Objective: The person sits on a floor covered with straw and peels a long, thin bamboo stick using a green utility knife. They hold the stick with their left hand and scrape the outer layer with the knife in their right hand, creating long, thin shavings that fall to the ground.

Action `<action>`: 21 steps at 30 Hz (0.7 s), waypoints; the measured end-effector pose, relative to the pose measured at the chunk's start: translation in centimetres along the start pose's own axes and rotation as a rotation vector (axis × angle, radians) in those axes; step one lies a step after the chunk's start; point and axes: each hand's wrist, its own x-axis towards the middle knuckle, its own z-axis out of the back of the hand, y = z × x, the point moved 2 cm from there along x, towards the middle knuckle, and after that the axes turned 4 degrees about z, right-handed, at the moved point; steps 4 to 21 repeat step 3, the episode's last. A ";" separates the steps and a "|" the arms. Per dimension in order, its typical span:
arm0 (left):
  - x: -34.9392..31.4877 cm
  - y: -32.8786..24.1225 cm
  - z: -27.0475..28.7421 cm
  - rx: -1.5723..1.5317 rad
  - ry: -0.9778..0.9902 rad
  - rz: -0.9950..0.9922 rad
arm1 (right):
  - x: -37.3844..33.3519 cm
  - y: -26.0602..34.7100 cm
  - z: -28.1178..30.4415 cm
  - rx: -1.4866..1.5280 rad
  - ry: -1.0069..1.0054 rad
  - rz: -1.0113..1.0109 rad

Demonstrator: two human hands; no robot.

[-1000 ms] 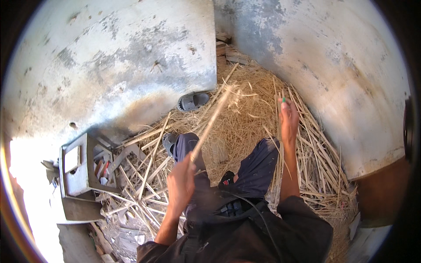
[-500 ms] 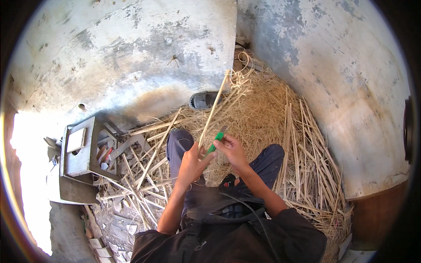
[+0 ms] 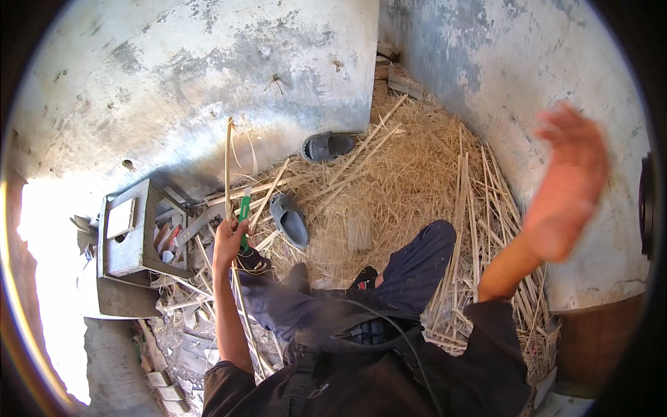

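Note:
On the left, my left hand [image 3: 228, 243] is closed around a long, thin bamboo strip [image 3: 228, 163], which stands up past the fist, with loose shavings near its upper end. The same hand also grips a green-handled utility knife [image 3: 244, 221], its blade end pointing away from me. My right hand [image 3: 566, 184] is raised far out to the right in front of the wall. It is smeared by motion, but the fingers look stretched out and nothing shows in it.
A wooden stool-like box [image 3: 126, 226] holding odds and ends stands at left. Two grey clogs [image 3: 290, 221] lie between it and a large heap of shavings [image 3: 410, 167]. Split strips [image 3: 497, 208] lie along the right wall.
My right hand has let go of the knife and swung up to the right. My left hand has moved left with the strip and now the knife too. A second clog has come into view.

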 end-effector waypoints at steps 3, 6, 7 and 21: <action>1.0 2.7 1.1 -0.044 0.046 0.028 | 3.2 1.9 2.3 -0.017 -0.013 0.096; 1.0 2.7 1.1 -0.044 0.046 0.028 | 3.2 1.9 2.3 -0.017 -0.013 0.096; 1.0 2.7 1.1 -0.044 0.046 0.028 | 3.2 1.9 2.3 -0.017 -0.013 0.096; 1.0 2.7 1.1 -0.044 0.046 0.028 | 3.2 1.9 2.3 -0.017 -0.013 0.096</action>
